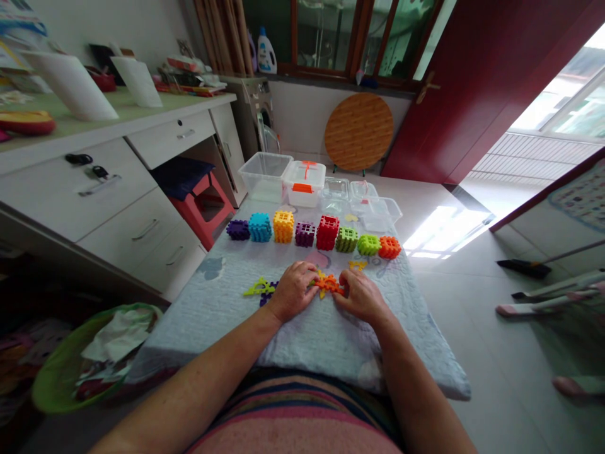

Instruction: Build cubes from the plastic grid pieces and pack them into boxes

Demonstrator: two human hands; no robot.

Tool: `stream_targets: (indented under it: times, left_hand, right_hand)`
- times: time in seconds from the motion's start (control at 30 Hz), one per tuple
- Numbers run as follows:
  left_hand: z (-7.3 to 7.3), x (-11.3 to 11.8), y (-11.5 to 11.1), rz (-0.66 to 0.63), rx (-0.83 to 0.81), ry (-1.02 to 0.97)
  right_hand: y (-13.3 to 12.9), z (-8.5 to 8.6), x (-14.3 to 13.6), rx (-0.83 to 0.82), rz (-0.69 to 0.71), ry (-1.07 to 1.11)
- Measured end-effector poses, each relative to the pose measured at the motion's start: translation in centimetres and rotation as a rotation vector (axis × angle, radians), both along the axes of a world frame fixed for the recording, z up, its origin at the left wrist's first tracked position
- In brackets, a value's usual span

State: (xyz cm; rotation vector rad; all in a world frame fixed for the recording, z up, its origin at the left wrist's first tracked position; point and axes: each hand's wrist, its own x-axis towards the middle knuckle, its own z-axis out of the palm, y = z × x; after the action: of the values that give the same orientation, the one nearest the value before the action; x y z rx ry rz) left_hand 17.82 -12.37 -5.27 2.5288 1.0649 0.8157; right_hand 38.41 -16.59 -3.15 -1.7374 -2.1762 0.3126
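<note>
My left hand and my right hand are both closed, on either side of an orange interlocking plastic piece. Yellow prongs show above and below that piece, at its middle. The fingers of my right hand pinch its right end; my left fingertips grip the left end, where a bit of green shows. From under my left hand, a lime-green piece and a dark purple piece stick out to the left; my palm hides whether they join the orange one. A loose yellow piece lies just beyond my right hand.
Across the cloth-covered table runs a row of several coloured cubes, among them a red cube and a light blue cube. Clear plastic boxes and a lidded box with orange clips stand behind. A red stool is at left.
</note>
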Motion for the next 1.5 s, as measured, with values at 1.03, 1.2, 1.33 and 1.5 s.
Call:
stream_targets:
  times: [1.03, 1.2, 1.33, 1.5]
  left_hand:
    - [0.5, -0.3, 0.3, 0.01, 0.175, -0.17]
    - [0.6, -0.3, 0.2, 0.015, 0.189, -0.175]
    - [0.6, -0.3, 0.2, 0.018, 0.202, -0.185]
    - [0.4, -0.4, 0.2, 0.013, 0.213, -0.187]
  right_hand:
    - [0.5, 3.9, 9.9, 0.141, -0.386, 0.021]
    - [3.1, 4.3, 12.0, 0.143, -0.643, -0.025]
    - [4.9, 3.9, 12.4, 0.093, -0.754, -0.081]
    - [5.7, 3.2, 12.3, 0.035, -0.816, -0.138]
